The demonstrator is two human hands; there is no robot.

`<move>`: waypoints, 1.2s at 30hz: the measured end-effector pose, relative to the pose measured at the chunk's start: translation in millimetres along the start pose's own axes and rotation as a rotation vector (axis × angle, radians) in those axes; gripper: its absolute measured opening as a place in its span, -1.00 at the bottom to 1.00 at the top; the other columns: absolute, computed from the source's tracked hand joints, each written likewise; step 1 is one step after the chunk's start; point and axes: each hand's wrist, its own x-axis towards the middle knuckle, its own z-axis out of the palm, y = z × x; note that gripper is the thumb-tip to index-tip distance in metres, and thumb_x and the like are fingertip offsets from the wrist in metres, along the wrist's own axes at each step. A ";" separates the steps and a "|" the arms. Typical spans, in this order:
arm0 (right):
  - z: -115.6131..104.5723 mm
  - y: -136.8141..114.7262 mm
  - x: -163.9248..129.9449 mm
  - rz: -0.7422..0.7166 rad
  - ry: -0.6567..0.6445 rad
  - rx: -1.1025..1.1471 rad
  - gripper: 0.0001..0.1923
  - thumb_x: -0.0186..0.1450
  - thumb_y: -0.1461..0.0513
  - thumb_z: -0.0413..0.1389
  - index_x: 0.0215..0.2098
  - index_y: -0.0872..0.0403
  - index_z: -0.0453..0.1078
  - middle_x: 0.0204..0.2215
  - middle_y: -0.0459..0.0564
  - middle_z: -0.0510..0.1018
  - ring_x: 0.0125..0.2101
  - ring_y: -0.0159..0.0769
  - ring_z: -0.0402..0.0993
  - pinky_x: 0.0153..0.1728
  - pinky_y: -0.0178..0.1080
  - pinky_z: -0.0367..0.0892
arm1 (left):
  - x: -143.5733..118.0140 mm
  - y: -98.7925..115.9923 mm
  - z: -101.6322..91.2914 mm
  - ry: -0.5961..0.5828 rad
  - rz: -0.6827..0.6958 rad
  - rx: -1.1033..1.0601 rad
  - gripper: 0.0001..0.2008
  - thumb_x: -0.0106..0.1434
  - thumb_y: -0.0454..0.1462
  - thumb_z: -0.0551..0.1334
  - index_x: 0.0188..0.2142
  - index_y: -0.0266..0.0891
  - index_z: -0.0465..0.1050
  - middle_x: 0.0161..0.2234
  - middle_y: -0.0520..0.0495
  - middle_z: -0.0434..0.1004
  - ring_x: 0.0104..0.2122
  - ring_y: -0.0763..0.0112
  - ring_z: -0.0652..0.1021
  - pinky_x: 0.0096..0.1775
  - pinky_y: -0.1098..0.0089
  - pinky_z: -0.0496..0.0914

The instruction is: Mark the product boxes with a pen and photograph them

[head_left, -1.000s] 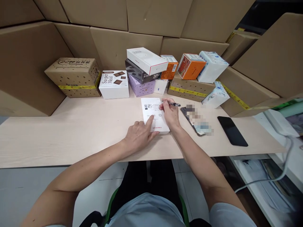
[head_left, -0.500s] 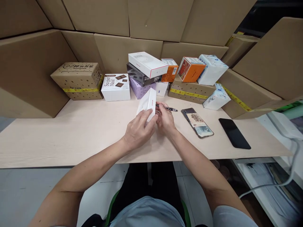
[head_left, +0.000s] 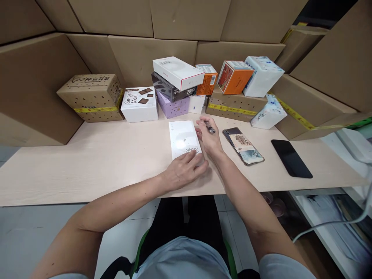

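Observation:
A white power bank box lies flat before me, its lettering upside down from my side. My left hand grips the near end of it, fingers bent over the edge and partly hiding the print. At the box's right side is my right hand, closed around a dark pen whose end sticks out between thumb and fingers. Those fingertips are close to the box's right edge; whether they touch it I cannot tell.
To the right lie a phone in a case with banknotes and a black phone. Along the back stand a Super Meal box, a purple box under other boxes, and a brown carton. Cardboard walls enclose the desk.
The power bank box has gone from tilted up on its edge to flat on the desk. My left hand has shifted right and nearer, and my right hand has drawn slightly right with the pen.

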 end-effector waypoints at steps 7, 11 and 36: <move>-0.5 -21.1 -6.6 -0.119 0.169 0.045 -0.52 0.34 -0.17 0.01 -0.09 0.00 0.43 -0.30 -0.05 0.57 -0.35 -0.41 0.50 -0.25 -0.34 0.42 | -3.2 -1.9 -0.4 0.035 -0.028 -0.123 -0.82 0.41 -0.31 0.14 -0.03 -0.25 0.42 -0.08 -0.16 0.61 -0.03 0.23 0.60 -0.02 0.24 0.50; -0.8 -29.3 -10.6 -0.121 0.129 0.154 -0.51 0.33 -0.18 0.01 -0.21 0.03 0.47 -0.43 -0.08 0.52 -0.45 -0.41 0.46 -0.35 -0.31 0.43 | -5.2 0.7 -4.8 0.072 -0.019 -0.103 -0.82 0.40 -0.25 0.16 -0.06 -0.23 0.45 -0.11 -0.12 0.62 -0.09 0.23 0.61 -0.08 0.24 0.50; 16.8 -14.2 -23.6 -0.143 -0.113 -0.139 -0.77 0.29 0.06 0.13 -0.36 0.05 0.38 -0.61 -0.18 0.45 -0.60 -0.42 0.37 -0.52 -0.35 0.29 | -8.1 -3.7 6.5 0.181 -0.116 -0.479 -0.88 0.33 -0.30 0.17 -0.25 -0.26 0.48 -0.24 -0.12 0.62 -0.14 0.29 0.61 -0.04 0.26 0.52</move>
